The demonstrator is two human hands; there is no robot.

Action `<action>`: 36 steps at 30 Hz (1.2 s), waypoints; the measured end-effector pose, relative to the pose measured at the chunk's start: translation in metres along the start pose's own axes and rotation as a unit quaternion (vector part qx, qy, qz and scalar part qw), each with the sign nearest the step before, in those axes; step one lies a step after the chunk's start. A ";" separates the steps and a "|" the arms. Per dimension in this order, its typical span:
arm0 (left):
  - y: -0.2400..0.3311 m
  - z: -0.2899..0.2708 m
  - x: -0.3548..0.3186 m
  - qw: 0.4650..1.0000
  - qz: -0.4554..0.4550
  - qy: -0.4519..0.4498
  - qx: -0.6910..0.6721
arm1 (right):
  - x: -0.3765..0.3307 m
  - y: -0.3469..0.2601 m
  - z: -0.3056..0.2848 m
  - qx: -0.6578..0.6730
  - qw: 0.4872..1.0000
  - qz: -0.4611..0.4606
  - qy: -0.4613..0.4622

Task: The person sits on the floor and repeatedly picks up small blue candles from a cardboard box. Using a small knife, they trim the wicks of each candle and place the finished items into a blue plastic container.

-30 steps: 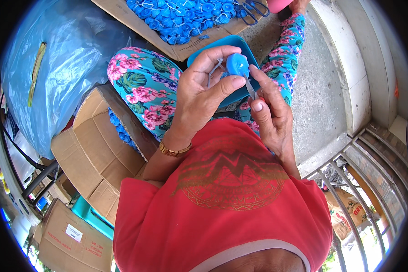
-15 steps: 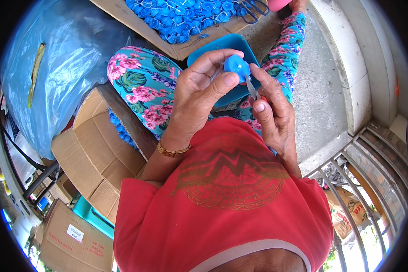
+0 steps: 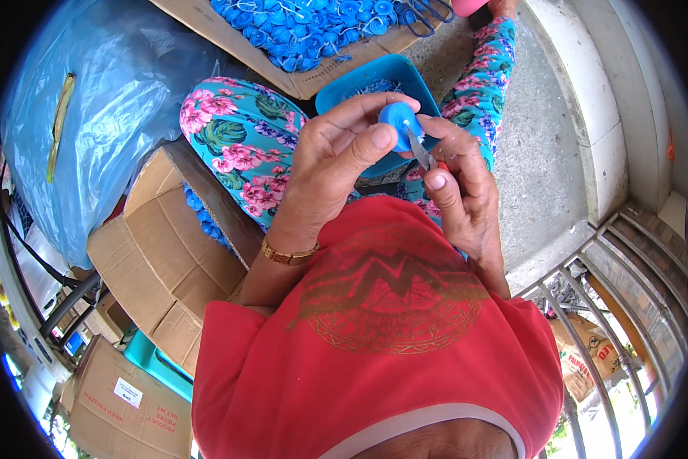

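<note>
Between the thumb and fingers of my left hand (image 3: 332, 157) is a small round blue piece (image 3: 396, 121) with a pale spot at its centre. A short-bladed knife (image 3: 418, 148) is gripped in my right hand (image 3: 466, 191), and a bit of red shows by my fingers at the blade's base. The blade's tip lies against the lower right edge of the blue piece. My right fingers come close to that edge too. Right below my hands, a blue plastic basin (image 3: 336, 93) holds thin blue and white shavings.
A cardboard tray (image 3: 302, 83) ahead holds many blue pieces with white strings, and scissors (image 3: 428, 17) lie at its right corner. An open cardboard box (image 3: 160, 252) stands left, near a large blue plastic bag (image 3: 114, 115). Metal railings (image 3: 589, 321) are at the right.
The blue piece has turned slightly in my left fingers. The knife's blade has shifted a little left and now overlaps its edge. More of the basin's shavings show.
</note>
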State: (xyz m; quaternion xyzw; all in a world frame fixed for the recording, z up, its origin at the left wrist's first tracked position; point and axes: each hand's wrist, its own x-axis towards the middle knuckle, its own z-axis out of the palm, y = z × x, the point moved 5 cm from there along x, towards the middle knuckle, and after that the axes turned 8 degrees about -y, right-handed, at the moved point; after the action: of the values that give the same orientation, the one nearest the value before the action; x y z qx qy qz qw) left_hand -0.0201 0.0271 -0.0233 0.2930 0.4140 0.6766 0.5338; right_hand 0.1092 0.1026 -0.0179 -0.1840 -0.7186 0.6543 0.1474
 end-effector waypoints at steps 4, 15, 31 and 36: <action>-0.002 0.002 0.000 1.000 -0.009 -0.016 -0.003 | 0.000 0.003 0.001 0.056 0.998 0.005 0.000; -0.008 -0.002 -0.001 0.997 -0.040 -0.042 -0.055 | 0.000 0.005 0.001 0.033 0.999 -0.018 0.008; -0.014 0.001 -0.001 0.995 -0.035 -0.061 -0.076 | -0.002 0.012 0.000 0.058 0.998 -0.006 0.014; -0.021 0.002 -0.002 0.986 -0.044 -0.079 -0.138 | 0.003 0.002 -0.002 -0.011 0.996 -0.082 0.011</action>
State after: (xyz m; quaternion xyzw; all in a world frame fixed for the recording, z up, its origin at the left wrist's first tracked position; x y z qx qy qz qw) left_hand -0.0075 0.0281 -0.0405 0.2502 0.2860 0.6779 0.6293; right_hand 0.1073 0.1059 -0.0202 -0.1331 -0.7368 0.6298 0.2067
